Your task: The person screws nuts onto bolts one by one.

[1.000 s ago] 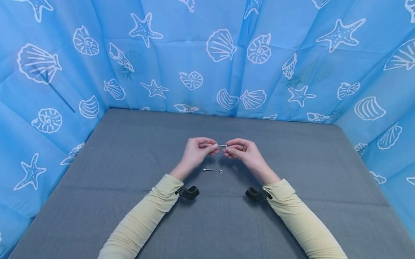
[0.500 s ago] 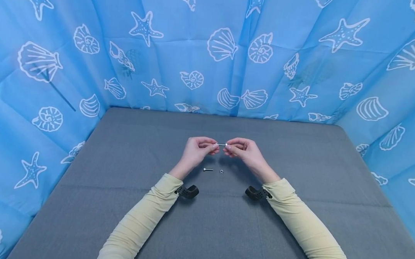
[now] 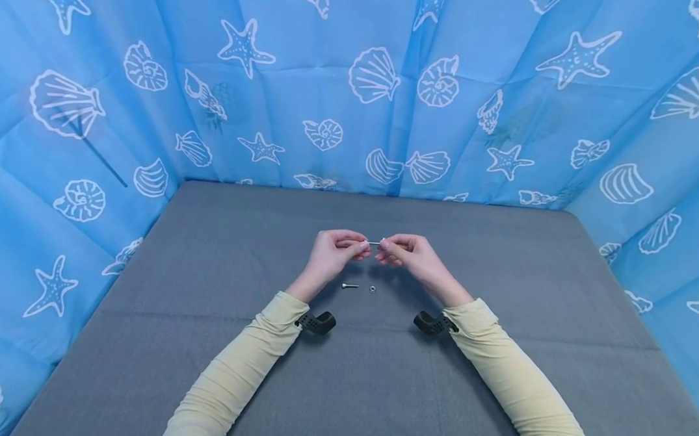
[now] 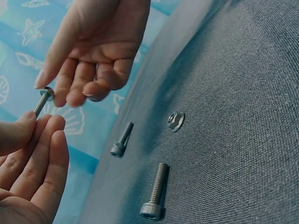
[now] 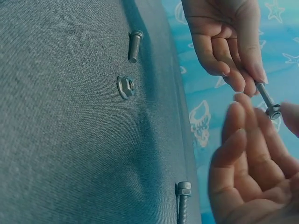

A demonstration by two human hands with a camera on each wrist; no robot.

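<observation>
My left hand [image 3: 337, 251] pinches a silvery metal bolt [image 4: 42, 104] between thumb and fingertips, above the table. A flange nut [image 5: 274, 111] sits on the bolt's far end. There my right hand [image 3: 409, 252] has its thumb and fingertips at the nut, pinching it, while its other fingers are loosely bent. Below the hands lies a socket-head bolt [image 3: 350, 285] with a loose flange nut [image 3: 372, 288] to its right. Both wrist views show one more bolt [image 4: 123, 139] lying on the cloth; in the right wrist view a hexagonal piece tops it. The head view does not show it.
A grey cloth-covered table [image 3: 231, 369] lies under the hands. Behind and beside it hangs a blue curtain [image 3: 310, 41] with white shells and starfish. Black wrist devices [image 3: 317, 322] stick out from both sleeves, just above the table.
The right fingertips shift slightly around the nut on the bolt's end. The left hand, the loose bolt and the loose nut stay put; the view barely moves.
</observation>
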